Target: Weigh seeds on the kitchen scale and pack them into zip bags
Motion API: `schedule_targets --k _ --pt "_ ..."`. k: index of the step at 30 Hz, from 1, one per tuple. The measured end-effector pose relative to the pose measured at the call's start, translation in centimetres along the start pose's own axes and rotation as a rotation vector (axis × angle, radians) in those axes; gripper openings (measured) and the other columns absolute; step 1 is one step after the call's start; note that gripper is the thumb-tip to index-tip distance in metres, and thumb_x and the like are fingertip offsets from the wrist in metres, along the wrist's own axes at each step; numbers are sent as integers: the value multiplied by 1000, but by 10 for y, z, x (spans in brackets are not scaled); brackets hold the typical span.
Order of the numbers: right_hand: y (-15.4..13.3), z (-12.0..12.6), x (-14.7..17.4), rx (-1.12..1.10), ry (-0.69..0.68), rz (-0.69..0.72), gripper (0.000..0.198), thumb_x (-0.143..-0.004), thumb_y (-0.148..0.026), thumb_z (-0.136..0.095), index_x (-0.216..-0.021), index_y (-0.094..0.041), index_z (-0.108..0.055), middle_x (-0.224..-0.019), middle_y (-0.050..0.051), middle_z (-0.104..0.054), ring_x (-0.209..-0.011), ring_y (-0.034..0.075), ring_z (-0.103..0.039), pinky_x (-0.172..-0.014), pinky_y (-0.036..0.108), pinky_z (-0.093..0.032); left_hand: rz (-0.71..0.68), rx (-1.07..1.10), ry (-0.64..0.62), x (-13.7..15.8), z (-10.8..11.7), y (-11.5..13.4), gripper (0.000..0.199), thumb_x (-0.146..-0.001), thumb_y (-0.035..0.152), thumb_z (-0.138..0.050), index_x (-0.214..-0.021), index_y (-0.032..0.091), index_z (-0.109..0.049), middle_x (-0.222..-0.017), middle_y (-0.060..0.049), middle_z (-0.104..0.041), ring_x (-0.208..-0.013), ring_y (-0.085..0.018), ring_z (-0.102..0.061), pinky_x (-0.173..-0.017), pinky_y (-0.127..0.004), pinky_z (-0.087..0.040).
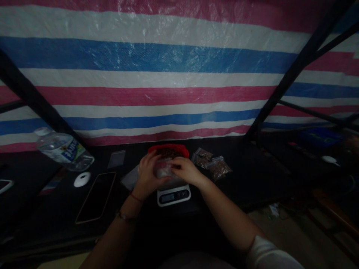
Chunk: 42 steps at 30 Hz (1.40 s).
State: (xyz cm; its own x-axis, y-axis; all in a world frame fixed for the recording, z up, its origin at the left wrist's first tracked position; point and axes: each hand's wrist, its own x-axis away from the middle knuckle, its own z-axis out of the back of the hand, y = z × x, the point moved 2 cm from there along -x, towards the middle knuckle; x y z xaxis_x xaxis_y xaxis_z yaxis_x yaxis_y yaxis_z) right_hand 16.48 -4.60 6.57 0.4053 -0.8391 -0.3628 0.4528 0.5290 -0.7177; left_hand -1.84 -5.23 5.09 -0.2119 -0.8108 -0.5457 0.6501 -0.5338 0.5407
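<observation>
Between my two hands is a clear plastic bag point(164, 171), held above a white digital kitchen scale point(174, 197). My left hand point(147, 172) grips the bag's left side, its fingers curled round. From the right, my right hand point(186, 170) pinches the bag's other edge. What the bag contains is hard to make out in the dim light. Just behind the hands stands a red tray point(182, 148) with small brown pieces point(169, 153) in it. Two or more filled zip bags point(219, 169) of similar brown pieces lie to the right of my right hand.
Left of the hands are flat clear bags point(116, 158), a smartphone point(97, 198), a white mouse-like object point(82, 179) and a large water bottle point(63, 149) lying tilted. A striped tarp point(174, 78) hangs behind the black table point(252, 175), between dark metal posts. A blue object point(321, 136) sits far right.
</observation>
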Motion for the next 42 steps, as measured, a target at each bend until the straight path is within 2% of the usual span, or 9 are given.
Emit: schedule_targets --k 5,10,16,19,23,28,32,37,42 --pt "5 3 10 -109 130 15 23 -81 -9 -56 -93 -20 -72 -90 4 -68 -86 15 -63 -79 27 -49 490 691 -58 26 -9 -22 62 -78 53 -61 -127 19 -43 -102 -9 -69 -90 -22 -68 -83 -39 -54" --pt "9 -1 13 -61 101 19 19 -81 -9 -57 -88 -19 -71 -86 3 -66 -82 15 -61 -76 27 -48 627 774 -50 30 -12 -15 67 -71 59 -66 -121 16 -50 -84 -7 -70 -74 -20 -69 -70 -35 -56" --pt "17 3 7 -11 181 32 33 -79 -7 -54 -106 -19 -70 -77 1 -58 -73 14 -56 -66 24 -45 481 572 -15 19 -3 -22 64 -84 57 -50 -132 15 -44 -95 -10 -70 -85 -23 -68 -78 -39 -54" --pt "17 4 -2 -5 183 54 39 -79 -8 -55 -115 -20 -66 -81 2 -59 -77 14 -56 -71 26 -47 167 202 32 8 9 -15 59 -82 47 -53 -134 18 -44 -131 -15 -56 -121 -29 -52 -101 -46 -41" --pt "6 3 -21 75 36 145 30 -76 -10 -63 -103 -20 -69 -92 4 -59 -89 16 -57 -82 29 -47 -209 -177 -179 -16 13 6 79 -69 44 -69 -140 23 -40 -144 -12 -44 -136 -36 -33 -113 -55 -18" --pt "2 10 -53 86 -16 205 13 -78 -17 -65 -91 -19 -69 -97 4 -59 -94 16 -56 -86 30 -45 -238 -227 -254 -54 6 -8 67 -73 44 -67 -133 22 -48 -124 -11 -61 -116 -29 -54 -111 -50 -23" --pt "30 21 -78 135 42 81 11 -84 -18 -57 -89 -16 -67 -89 3 -62 -85 15 -57 -80 28 -45 -71 -281 -65 -70 1 -56 55 -73 44 -64 -121 19 -56 -116 -11 -64 -111 -29 -56 -101 -44 -35" --pt "64 3 -97 395 -357 22 20 -80 -14 -58 -95 -16 -71 -98 6 -70 -90 18 -62 -83 28 -44 17 -261 13 -58 -9 -100 61 -74 48 -62 -125 16 -52 -119 -12 -62 -110 -29 -56 -99 -42 -40" --pt "74 -24 -103 601 -504 -90 35 -77 -33 -65 -109 -19 -70 -108 11 -70 -96 24 -64 -80 30 -47 -59 -149 -46 -47 -20 -96 55 -76 45 -61 -123 17 -54 -118 -11 -61 -110 -27 -56 -98 -40 -42"
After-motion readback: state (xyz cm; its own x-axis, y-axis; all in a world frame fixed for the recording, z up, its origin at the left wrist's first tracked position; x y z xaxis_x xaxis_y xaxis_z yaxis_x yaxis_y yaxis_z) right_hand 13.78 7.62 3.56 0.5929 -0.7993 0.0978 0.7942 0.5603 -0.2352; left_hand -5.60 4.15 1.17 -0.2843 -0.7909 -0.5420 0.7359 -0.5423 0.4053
